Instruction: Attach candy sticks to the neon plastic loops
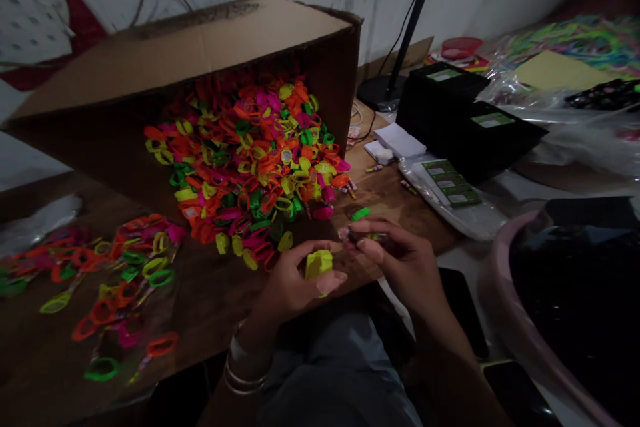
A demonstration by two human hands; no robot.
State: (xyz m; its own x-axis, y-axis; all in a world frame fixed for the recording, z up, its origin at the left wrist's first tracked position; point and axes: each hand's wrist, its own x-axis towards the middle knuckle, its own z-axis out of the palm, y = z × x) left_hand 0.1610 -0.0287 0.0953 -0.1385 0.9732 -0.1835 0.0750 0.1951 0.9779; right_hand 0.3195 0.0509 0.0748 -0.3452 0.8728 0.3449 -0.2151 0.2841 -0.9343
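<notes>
My left hand [286,288] is closed around a bright yellow plastic toy watch [319,264], held between thumb and fingers above the table edge. Just to its right, my right hand [409,265] pinches a small wrapped roll [369,236] with twisted wrapper ends; it looks like candy, though the dim light blurs it. A green plastic piece [360,213] lies on the wooden table beyond the right fingertips. In front of both hands, a heap of orange, yellow, green and pink toy watches [260,167] spills from a cardboard box [215,40] lying on its side.
To the left, more watches [133,273] with rolls attached are spread on the wooden table [200,320]. Black boxes [460,120], a clear bag with green-printed cards [453,183] and a lamp stand [415,20] are at right. A pink tub [500,273] stands nearby.
</notes>
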